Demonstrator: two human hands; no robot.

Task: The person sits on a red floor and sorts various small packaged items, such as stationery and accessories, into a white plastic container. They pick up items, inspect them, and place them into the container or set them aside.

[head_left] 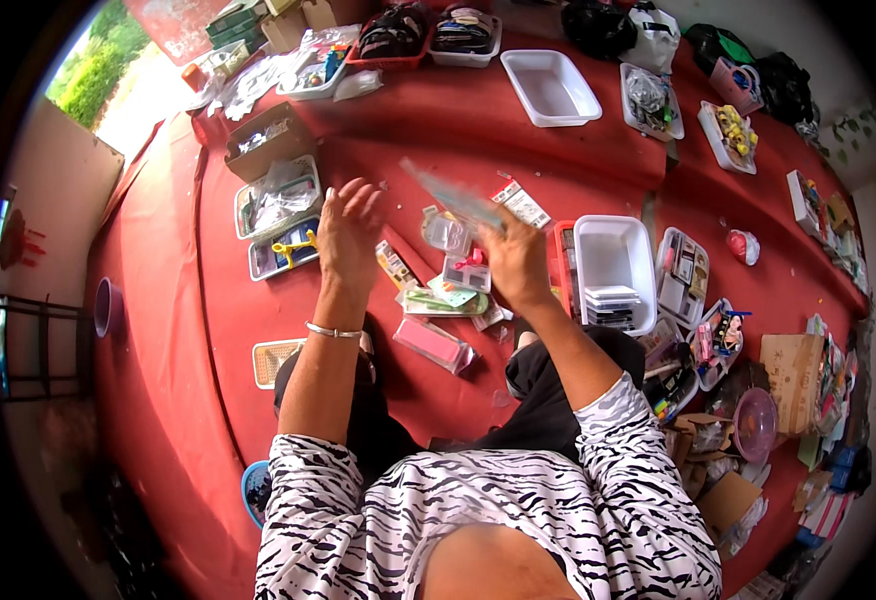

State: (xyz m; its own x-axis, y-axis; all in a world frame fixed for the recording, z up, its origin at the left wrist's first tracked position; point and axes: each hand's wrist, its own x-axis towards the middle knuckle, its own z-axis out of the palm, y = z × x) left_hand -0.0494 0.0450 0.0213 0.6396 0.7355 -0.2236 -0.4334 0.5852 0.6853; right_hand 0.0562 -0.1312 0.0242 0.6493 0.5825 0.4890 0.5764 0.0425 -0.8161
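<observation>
One blurred clear packet (448, 194), right grip (518, 252) pinching, left grip (351, 228) loose

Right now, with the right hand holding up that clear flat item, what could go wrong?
The clear flat item is held near one end by the right hand alone, so it might slip onto the loose packages below. The white tub stands close to the right knee; a shifting leg could jolt its white stack.
</observation>
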